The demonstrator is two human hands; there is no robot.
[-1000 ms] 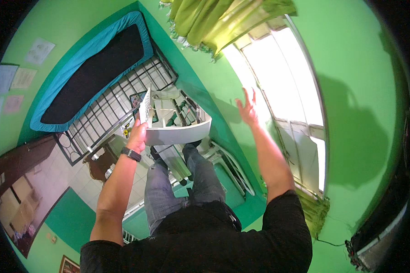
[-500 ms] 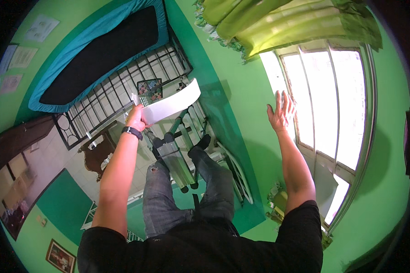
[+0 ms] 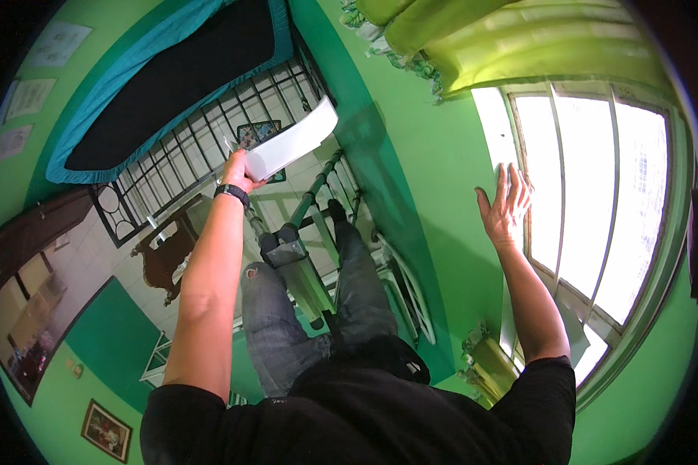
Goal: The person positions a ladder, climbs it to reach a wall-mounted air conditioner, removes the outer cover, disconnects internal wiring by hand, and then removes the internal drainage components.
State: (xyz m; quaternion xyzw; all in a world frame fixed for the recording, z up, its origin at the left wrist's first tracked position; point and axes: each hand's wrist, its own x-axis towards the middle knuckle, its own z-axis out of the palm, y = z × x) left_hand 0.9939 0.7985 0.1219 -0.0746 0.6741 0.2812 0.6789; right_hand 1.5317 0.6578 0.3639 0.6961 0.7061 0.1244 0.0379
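Window (image 3: 597, 201): there it was, big and blazing, off to the right!
Ladder (image 3: 306, 283): stood between the jeans-clad legs (image 3: 275, 333).
White cover (image 3: 298, 143): out ahead, above the ladder top; it looked light, stiff, probably slick (perhaps brittle, too), so both ends seemed the surest hold.
Right hand (image 3: 508, 209): empty, fingers slightly spread by the window frame, contact impossible to tell.
Left hand (image 3: 239, 172): gripped the cover's near end, thumb detail unclear!

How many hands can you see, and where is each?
2: the left hand gripping the white curved piece, the right hand raised by the window, contact unclear. No others show.
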